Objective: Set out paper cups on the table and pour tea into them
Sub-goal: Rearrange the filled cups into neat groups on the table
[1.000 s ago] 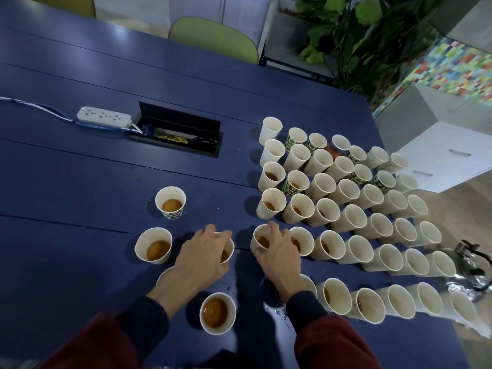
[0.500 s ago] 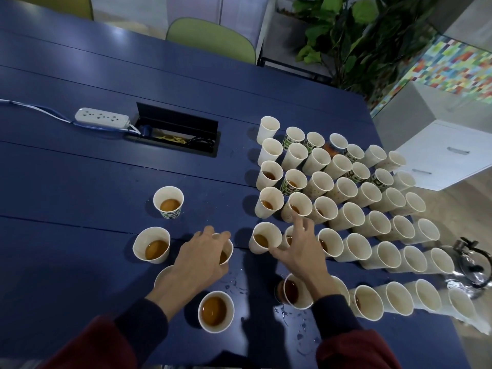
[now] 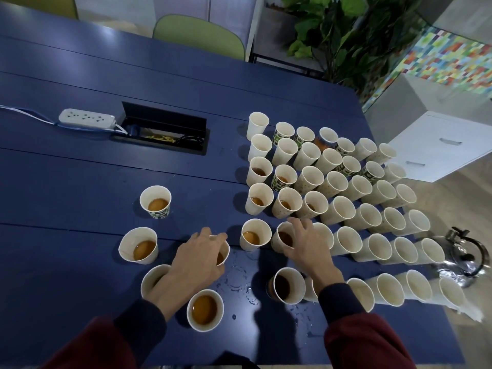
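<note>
Dark blue plank table [image 3: 80,169]; it carries every item below.

Left hand [image 3: 194,259], near centre; palm over the mouth of a tea-filled white paper cup [image 3: 223,250]; fingers curled down over its far rim, grasping it from above.

Right hand [image 3: 306,246], just right of centre; fingers bent over the rim and thumb against the near side of a second tea-filled paper cup [image 3: 282,237], gripping it at the near left corner of the block.

Block of white and green-patterned paper cups [image 3: 346,209], right half of the table, in close rows running near to far; tea is visible only in the leftmost cups; the other cups' contents cannot be told.

Single cup of tea [image 3: 254,235], upright between the two hands, touching neither.

Loose cups of tea, left of the block, all upright and apart: green-banded cup [image 3: 155,202], farthest; plain cup [image 3: 138,247], leftmost; plain cup [image 3: 205,310], nearest; one cup [image 3: 153,280] partly hidden by the left wrist.

Dark-sided cup [image 3: 288,284], near the right forearm; its liquid looks dark.

Scattered droplets [image 3: 237,279] on the table between the forearms.

Glass and metal teapot [image 3: 463,258], at the table's right edge, beside the block.

White power strip [image 3: 86,119] and open black cable well [image 3: 162,134], far left.

Green chair [image 3: 199,35], leafy plant [image 3: 346,35] and white drawer cabinet [image 3: 439,147], beyond the table.
</note>
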### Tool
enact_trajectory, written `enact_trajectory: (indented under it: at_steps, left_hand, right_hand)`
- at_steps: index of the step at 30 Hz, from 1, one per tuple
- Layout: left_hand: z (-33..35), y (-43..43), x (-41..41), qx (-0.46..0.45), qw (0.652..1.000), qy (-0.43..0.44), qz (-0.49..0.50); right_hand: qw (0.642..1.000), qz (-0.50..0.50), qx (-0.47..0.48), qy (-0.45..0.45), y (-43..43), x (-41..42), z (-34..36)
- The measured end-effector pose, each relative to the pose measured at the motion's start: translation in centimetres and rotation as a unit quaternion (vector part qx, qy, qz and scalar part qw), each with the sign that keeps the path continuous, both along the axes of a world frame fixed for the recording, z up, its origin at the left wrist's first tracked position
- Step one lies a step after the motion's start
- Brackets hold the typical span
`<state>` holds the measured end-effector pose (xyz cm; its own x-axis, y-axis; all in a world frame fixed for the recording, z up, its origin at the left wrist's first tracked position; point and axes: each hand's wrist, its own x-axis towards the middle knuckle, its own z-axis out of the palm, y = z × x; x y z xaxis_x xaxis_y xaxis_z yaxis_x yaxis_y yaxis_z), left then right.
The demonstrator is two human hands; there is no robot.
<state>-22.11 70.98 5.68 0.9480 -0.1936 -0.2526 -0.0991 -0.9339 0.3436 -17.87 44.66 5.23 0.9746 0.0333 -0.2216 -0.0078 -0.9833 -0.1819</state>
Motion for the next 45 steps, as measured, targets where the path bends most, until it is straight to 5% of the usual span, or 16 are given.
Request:
enact_trajectory:
  at_steps: [4,12,26,45]
  left_hand:
    - [-0.3,-0.1,0.0,0.004,1.0,0.007,0.005]
    - [-0.2,-0.6,0.0,0.004,1.0,0.007,0.009]
    - [-0.4,-0.7,0.0,0.007,1.0,0.018,0.021]
    - [1.1,-0.1,0.6,-0.02,0.997,0.008,0.069]
  right_hand:
    - [0.999,0.019,-0.006,0.038,0.1,-0.1,0.6]
    - [0.993,0.105,0.0,-0.046,5.5,-0.6,1.2]
    - [0.997,0.076,-0.025,-0.021,6.4,-0.1,0.7]
    - [0.979,0.13,0.118,-0.105,8.3,-2.2,0.4]
